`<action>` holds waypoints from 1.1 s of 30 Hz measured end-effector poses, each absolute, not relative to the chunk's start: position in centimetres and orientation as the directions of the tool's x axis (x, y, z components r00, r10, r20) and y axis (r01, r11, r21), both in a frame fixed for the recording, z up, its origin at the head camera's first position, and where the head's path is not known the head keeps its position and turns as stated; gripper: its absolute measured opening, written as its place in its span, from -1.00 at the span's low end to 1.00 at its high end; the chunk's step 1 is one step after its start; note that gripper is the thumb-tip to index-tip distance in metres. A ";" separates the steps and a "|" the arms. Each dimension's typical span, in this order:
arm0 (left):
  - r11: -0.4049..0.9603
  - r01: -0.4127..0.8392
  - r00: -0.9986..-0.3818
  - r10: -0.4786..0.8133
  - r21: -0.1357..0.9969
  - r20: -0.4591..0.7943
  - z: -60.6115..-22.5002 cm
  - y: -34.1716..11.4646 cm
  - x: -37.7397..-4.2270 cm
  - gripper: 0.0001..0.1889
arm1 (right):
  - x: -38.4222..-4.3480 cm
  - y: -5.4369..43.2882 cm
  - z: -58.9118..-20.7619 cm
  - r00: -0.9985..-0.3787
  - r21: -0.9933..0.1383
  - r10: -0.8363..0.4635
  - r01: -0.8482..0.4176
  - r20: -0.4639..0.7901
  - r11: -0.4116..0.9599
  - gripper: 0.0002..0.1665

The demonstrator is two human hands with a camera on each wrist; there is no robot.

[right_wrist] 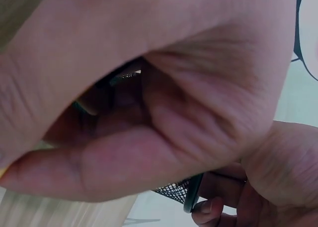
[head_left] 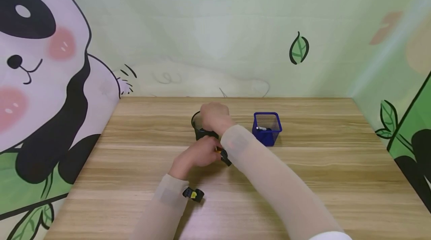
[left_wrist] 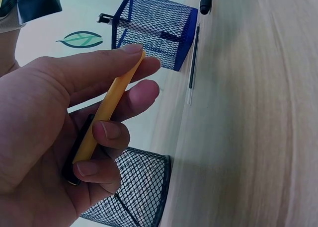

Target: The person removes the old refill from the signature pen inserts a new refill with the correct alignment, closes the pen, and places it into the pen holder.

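In the left wrist view my left hand (left_wrist: 44, 117) holds an orange pen (left_wrist: 107, 105) with a black clip-like piece along one end; thumb and fingers wrap round it. The head view shows this left hand (head_left: 200, 152) just in front of a black mesh pen cup (head_left: 199, 134). My right hand (head_left: 214, 116) is bent over the cup's mouth, covering much of it. Close up in the right wrist view, the right hand's (right_wrist: 159, 117) thumb and finger meet at the left edge on a sliver of a yellow item (right_wrist: 3, 172); most of that item lies out of frame.
A blue mesh basket (head_left: 274, 137) with a black-and-white pen (head_left: 262, 128) inside stands right of the cup. In the left wrist view, a thin rod (left_wrist: 194, 63) and a black pen end (left_wrist: 205, 1) lie on the wooden table (left_wrist: 258, 137). A printed backdrop (head_left: 161, 30) rises behind.
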State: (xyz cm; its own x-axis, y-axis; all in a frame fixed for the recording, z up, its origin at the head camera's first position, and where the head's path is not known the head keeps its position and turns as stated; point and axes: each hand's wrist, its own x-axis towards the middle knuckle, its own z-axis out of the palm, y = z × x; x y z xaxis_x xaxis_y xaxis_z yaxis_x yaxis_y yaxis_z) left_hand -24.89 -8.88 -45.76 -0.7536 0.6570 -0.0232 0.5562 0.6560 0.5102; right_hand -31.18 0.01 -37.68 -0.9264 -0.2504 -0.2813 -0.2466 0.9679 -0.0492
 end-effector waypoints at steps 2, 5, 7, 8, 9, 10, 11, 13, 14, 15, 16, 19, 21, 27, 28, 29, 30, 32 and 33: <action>0.654 0.559 -0.752 0.658 0.510 -0.020 -45.8 -8.9 -24.9 -0.87 | -31.1 0.0 -37.7 -0.927 -0.048 -0.252 -0.249 -0.278 0.967 -0.95; 0.648 0.559 -0.750 0.661 0.518 -0.017 -46.0 -8.9 -25.0 -0.87 | -31.0 0.0 -37.8 -0.929 -0.049 -0.261 -0.257 -0.263 0.965 -0.95; 0.642 0.556 -0.749 0.662 0.527 -0.017 -46.0 -8.9 -25.0 -0.86 | -31.0 0.1 -37.9 -0.932 -0.052 -0.268 -0.263 -0.245 0.963 -0.95; 0.637 0.558 -0.746 0.665 0.532 -0.014 -46.0 -8.9 -25.0 -0.86 | -30.9 0.1 -37.9 -0.933 -0.052 -0.275 -0.270 -0.233 0.961 -0.95; 0.636 0.557 -0.746 0.666 0.535 -0.014 -46.0 -8.9 -24.9 -0.86 | -30.9 0.1 -37.9 -0.934 -0.053 -0.281 -0.277 -0.221 0.960 -0.95; 0.636 0.556 -0.746 0.665 0.534 -0.015 -46.0 -8.9 -24.9 -0.85 | -30.9 0.2 -38.0 -0.934 -0.053 -0.290 -0.285 -0.208 0.957 -0.96; 0.638 0.555 -0.747 0.664 0.534 -0.017 -45.9 -8.9 -24.9 -0.85 | -30.9 0.2 -38.0 -0.934 -0.052 -0.299 -0.295 -0.195 0.954 -0.96; 0.635 0.557 -0.746 0.666 0.535 -0.013 -45.8 -8.8 -24.9 -0.85 | -30.9 0.3 -37.9 -0.932 -0.053 -0.317 -0.313 -0.174 0.948 -0.96; 0.633 0.557 -0.746 0.666 0.538 -0.012 -45.8 -8.8 -24.8 -0.86 | -30.9 0.3 -37.9 -0.931 -0.053 -0.324 -0.320 -0.167 0.946 -0.96; 0.634 0.555 -0.747 0.665 0.538 -0.013 -45.8 -8.8 -24.8 -0.87 | -30.8 0.4 -37.9 -0.930 -0.055 -0.329 -0.324 -0.162 0.944 -0.95; 0.633 0.555 -0.746 0.666 0.539 -0.013 -45.7 -8.8 -24.8 -0.88 | -30.8 0.5 -37.9 -0.930 -0.051 -0.334 -0.330 -0.156 0.943 -0.94; 0.627 0.554 -0.744 0.668 0.547 -0.012 -45.7 -8.8 -24.8 -0.95 | -30.7 0.6 -37.7 -0.928 -0.041 -0.341 -0.339 -0.146 0.940 -0.92; 0.626 0.553 -0.743 0.669 0.550 -0.013 -45.8 -8.8 -24.8 -0.93 | -30.6 0.8 -37.5 -0.928 -0.033 -0.345 -0.344 -0.143 0.938 -0.92; 0.616 0.560 -0.740 0.672 0.554 0.000 -45.8 -8.8 -24.9 -0.83 | -30.4 1.4 -36.8 -0.926 -0.022 -0.357 -0.357 -0.123 0.934 -0.90; 0.614 0.559 -0.741 0.671 0.557 0.004 -45.8 -8.7 -24.8 -0.84 | -30.4 1.6 -36.7 -0.926 -0.020 -0.360 -0.360 -0.117 0.933 -0.88; 0.612 0.557 -0.742 0.670 0.560 0.006 -45.7 -8.7 -24.8 -0.84 | -30.4 1.7 -36.5 -0.926 -0.020 -0.361 -0.361 -0.109 0.932 -0.86; 0.612 0.555 -0.743 0.669 0.564 0.005 -45.7 -8.7 -24.8 -0.84 | -30.3 1.9 -36.4 -0.926 -0.021 -0.363 -0.363 -0.103 0.931 -0.84; 0.612 0.552 -0.744 0.668 0.566 0.003 -45.7 -8.6 -24.8 -0.85 | -30.1 2.2 -36.1 -0.925 -0.039 -0.367 -0.365 -0.099 0.930 -0.76; 0.614 0.553 -0.744 0.669 0.564 0.001 -45.7 -8.6 -24.8 -0.86 | -30.0 2.4 -36.0 -0.924 -0.051 -0.369 -0.366 -0.099 0.929 -0.72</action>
State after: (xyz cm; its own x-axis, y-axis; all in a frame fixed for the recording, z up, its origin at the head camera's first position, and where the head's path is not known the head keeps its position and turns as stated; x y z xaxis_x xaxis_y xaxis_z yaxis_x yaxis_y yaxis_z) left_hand -24.82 -8.61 -45.67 -0.7437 0.6685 0.0010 0.5525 0.6139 0.5638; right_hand -30.03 2.42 -35.96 -0.9241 -0.3692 -0.0990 -0.3658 0.9293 -0.0511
